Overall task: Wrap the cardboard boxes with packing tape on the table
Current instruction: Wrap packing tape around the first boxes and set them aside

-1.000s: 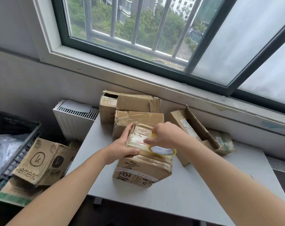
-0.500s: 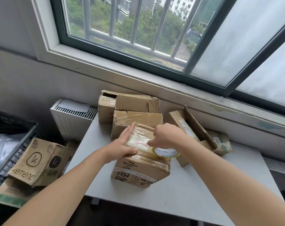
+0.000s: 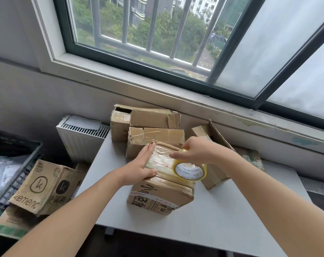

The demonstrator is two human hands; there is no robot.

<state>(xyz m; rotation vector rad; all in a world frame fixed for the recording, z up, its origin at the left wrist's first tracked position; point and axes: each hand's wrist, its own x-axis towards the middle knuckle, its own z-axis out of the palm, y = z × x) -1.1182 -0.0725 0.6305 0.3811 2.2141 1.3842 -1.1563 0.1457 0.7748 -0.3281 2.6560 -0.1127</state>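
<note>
From the head view, a grey table [image 3: 222, 219] is standing under a barred window [image 3: 157, 34], with a white radiator [image 3: 81, 140] at its far left and a printed carton [image 3: 46, 186] and a black crate [image 3: 14, 164] lying on the floor to the left. The cardboard box [image 3: 161, 193] is sitting at the table's near middle; the left hand [image 3: 139, 164] is pressing flat, fingers straight, against its left side, while the right hand [image 3: 200, 151] is gripping the one tape roll [image 3: 190, 172] over its top right. Behind it, at least four other boxes [image 3: 157, 136] are crowding the far edge.
</note>
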